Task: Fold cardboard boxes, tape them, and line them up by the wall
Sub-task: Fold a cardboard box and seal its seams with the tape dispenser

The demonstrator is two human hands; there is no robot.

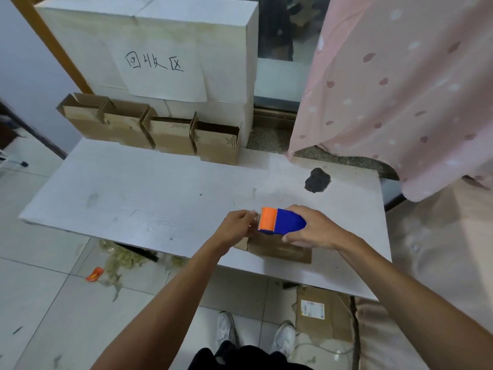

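Observation:
A small brown cardboard box (280, 249) lies on the white table (133, 198) near its front edge. Just above the box, my right hand (317, 231) grips a blue and orange tape dispenser (280, 220). My left hand (237, 228) pinches the tape end at the dispenser's orange mouth, fingers curled. Several brown boxes (160, 132) with their tops open stand in a row at the table's back, against a big white block (186, 44) with a handwritten sign.
A pink dotted curtain (400, 89) hangs at the right. A dark patch (317, 180) marks the table top. Flat cardboard (320, 316) lies on the floor under the table, tape scraps (122, 260) and an orange wrapper (94, 273) at the left.

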